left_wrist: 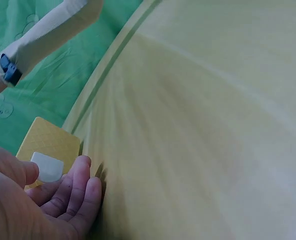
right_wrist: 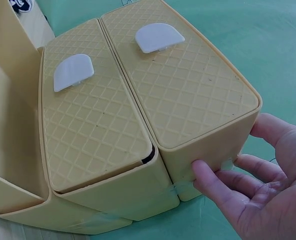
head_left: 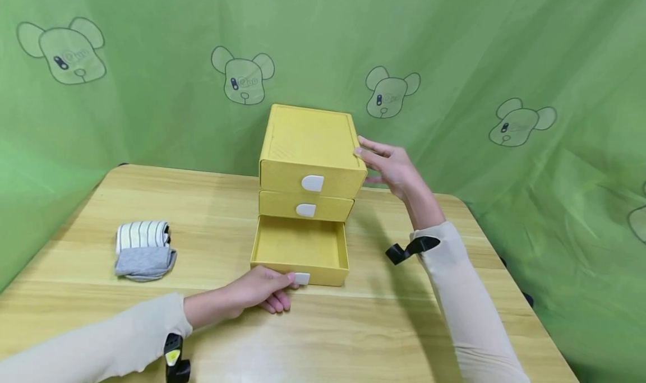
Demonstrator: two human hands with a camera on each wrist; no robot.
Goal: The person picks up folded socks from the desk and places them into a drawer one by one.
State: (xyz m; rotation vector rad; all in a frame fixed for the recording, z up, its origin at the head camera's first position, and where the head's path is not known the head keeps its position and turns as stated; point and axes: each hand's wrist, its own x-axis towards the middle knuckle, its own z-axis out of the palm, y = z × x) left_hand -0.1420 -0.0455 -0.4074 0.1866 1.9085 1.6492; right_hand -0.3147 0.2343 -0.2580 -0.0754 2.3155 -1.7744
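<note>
A yellow three-drawer box [head_left: 313, 133] stands at the back of the table, its bottom drawer [head_left: 300, 243] pulled out and bare inside. At that drawer's front, my left hand [head_left: 262, 289] pinches the white tab handle [left_wrist: 48, 167], thumb on its face and fingers beneath. The upper two drawers are shut, with white tabs [right_wrist: 160, 37] on waffle-patterned fronts. My right hand [head_left: 391, 164] rests against the box's right side near the top, thumb on the upper edge. In the right wrist view its fingers [right_wrist: 213, 182] lie spread along the side wall.
Folded on the left of the wooden table [head_left: 212, 203] are a striped cloth item [head_left: 143, 236] and a grey one [head_left: 144, 262], side by side. A green curtain [head_left: 318, 41] with bear-head drawings hangs close behind the box and round the table's sides.
</note>
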